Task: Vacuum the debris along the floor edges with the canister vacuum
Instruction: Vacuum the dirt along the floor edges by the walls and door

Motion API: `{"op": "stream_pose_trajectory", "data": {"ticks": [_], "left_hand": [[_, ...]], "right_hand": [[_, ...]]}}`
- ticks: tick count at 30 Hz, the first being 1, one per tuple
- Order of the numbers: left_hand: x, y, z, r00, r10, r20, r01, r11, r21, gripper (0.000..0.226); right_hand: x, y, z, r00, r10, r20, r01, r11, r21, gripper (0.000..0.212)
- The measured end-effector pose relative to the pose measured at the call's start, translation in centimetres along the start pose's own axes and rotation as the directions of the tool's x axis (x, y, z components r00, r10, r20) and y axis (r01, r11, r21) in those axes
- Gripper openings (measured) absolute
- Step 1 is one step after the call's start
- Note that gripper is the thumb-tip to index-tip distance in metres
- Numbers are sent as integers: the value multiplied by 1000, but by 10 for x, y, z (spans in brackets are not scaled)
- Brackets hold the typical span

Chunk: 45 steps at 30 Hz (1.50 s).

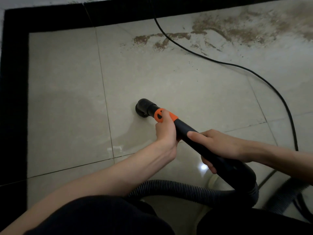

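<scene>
My left hand is wrapped round the vacuum wand by its orange collar, my right hand clasping lower down. The nozzle rests on the tile floor; debris lies toward one o'clock, near the black border.

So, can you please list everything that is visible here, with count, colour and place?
vacuum wand: one, black, centre, held in both hands
orange collar: one, on the wand behind the nozzle
nozzle: one, black, down at the tile
hose: one, dark ribbed, bottom centre
power cord: one, black, curving top to right
debris: brown patch, top right
floor: beige tiles
border: black, left and top edges
left hand: gripping near the collar
right hand: gripping the wand further back
</scene>
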<state>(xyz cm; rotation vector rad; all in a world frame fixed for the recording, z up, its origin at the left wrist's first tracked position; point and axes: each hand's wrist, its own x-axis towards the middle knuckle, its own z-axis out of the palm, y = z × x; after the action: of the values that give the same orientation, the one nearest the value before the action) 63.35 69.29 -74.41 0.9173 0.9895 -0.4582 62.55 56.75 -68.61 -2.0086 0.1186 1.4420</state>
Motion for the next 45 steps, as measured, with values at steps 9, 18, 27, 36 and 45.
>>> {"op": "stream_pose_trajectory", "data": {"ticks": [9, 18, 27, 36, 45], "left_hand": [[-3, 0, -1, 999, 17, -48, -18, 1000, -23, 33], [31, 46, -17, 1000, -23, -10, 22, 996, -89, 41], [59, 102, -15, 997, -39, -74, 29, 991, -129, 45], [100, 166, -16, 996, -16, -89, -12, 953, -302, 49], [141, 208, -9, 989, 57, -136, -88, 970, -227, 49]], "right_hand": [[1, -1, 1, 1000, -8, 28, 7, 1000, 29, 67], [50, -34, 0, 979, -143, -147, 129, 986, -102, 50], [94, -79, -15, 932, -247, -264, 160, 937, -310, 52], [149, -132, -40, 870, -348, -348, 170, 876, -451, 51], [184, -136, -72, 890, -371, -265, 291, 910, -297, 53]]}}
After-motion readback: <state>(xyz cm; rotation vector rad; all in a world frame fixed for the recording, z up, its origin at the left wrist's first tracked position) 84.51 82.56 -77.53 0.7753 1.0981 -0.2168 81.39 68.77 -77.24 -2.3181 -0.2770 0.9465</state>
